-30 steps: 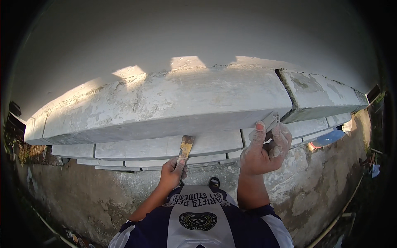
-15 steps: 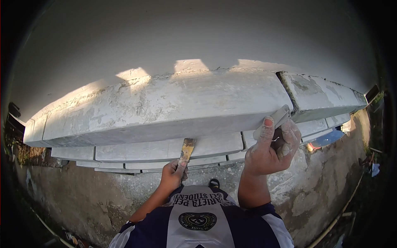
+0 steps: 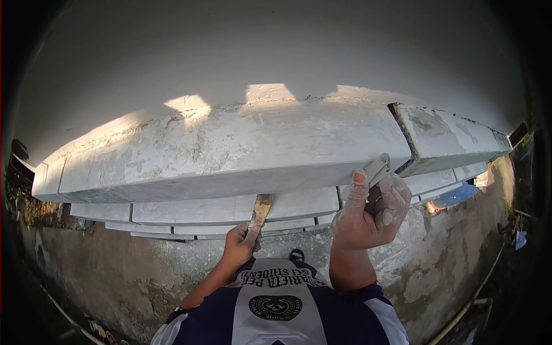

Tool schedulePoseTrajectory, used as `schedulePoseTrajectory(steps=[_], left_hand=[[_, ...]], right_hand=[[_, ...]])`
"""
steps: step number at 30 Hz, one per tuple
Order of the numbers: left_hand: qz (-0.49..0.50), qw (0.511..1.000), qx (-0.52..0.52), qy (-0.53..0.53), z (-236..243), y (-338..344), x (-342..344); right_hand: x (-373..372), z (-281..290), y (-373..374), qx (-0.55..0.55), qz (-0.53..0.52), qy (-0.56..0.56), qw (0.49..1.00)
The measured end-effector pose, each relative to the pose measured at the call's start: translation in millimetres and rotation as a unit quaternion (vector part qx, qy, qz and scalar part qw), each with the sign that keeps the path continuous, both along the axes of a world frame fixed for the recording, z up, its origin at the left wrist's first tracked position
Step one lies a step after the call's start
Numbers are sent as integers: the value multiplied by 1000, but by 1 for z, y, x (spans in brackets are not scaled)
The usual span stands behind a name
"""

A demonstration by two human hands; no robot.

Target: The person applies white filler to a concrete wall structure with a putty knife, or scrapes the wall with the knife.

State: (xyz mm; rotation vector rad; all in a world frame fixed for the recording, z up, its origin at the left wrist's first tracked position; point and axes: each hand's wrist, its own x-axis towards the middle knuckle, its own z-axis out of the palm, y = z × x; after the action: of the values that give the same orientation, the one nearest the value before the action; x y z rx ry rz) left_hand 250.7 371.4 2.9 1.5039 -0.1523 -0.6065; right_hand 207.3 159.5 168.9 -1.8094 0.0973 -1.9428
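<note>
My left hand (image 3: 241, 241) is closed around a putty knife (image 3: 262, 208), whose blade is stained yellow and dark and points up and away from me. The blade lies in front of a lower pale ledge, and I cannot tell whether it touches. Higher and to the right, my dusty right hand (image 3: 368, 210) grips a rolled grey-white sheet (image 3: 378, 168) that looks like sandpaper. This roll is at the lower front edge of the top concrete ledge (image 3: 247, 141), near the dark gap at its right end. White powder covers the fingers of my right hand.
Above the ledge rises a smooth pale wall (image 3: 276, 46) with sunlit patches along its foot. Stepped lower ledges (image 3: 230, 210) run beneath the top one. Stained concrete ground (image 3: 443, 259) lies below; a blue object (image 3: 454, 196) sits at the right, and a long pole (image 3: 474, 296) farther down.
My right hand with the rolled sheet has shifted slightly left and down along the ledge edge. My left hand and the putty knife stay nearly still.
</note>
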Motion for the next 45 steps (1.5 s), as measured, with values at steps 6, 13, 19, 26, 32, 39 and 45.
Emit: schedulePoseTrajectory(steps=[6, 13, 19, 26, 32, 39, 45], left_hand=[[-5, 1000, 4, -9, 0, 1, 0], [10, 1000, -8, 24, -1, 1, 0], [14, 999, -10, 39, 1, 0, 0], [4, 999, -18, 39, -1, 3, 0], [11, 999, -14, 33, 0, 0, 0], [17, 999, -11, 42, 1, 1, 0], [6, 999, -15, 29, 2, 1, -1]], right_hand=[[3, -11, 45, -199, 128, 161, 958], [-6, 5, -4, -12, -27, 41, 999], [5, -14, 39, -143, 54, 114, 982], [-3, -7, 6, -40, -14, 38, 998], [-1, -7, 20, -45, 3, 59, 997], [0, -15, 25, -133, 22, 100, 986], [2, -6, 17, -1, 19, 20, 1000]])
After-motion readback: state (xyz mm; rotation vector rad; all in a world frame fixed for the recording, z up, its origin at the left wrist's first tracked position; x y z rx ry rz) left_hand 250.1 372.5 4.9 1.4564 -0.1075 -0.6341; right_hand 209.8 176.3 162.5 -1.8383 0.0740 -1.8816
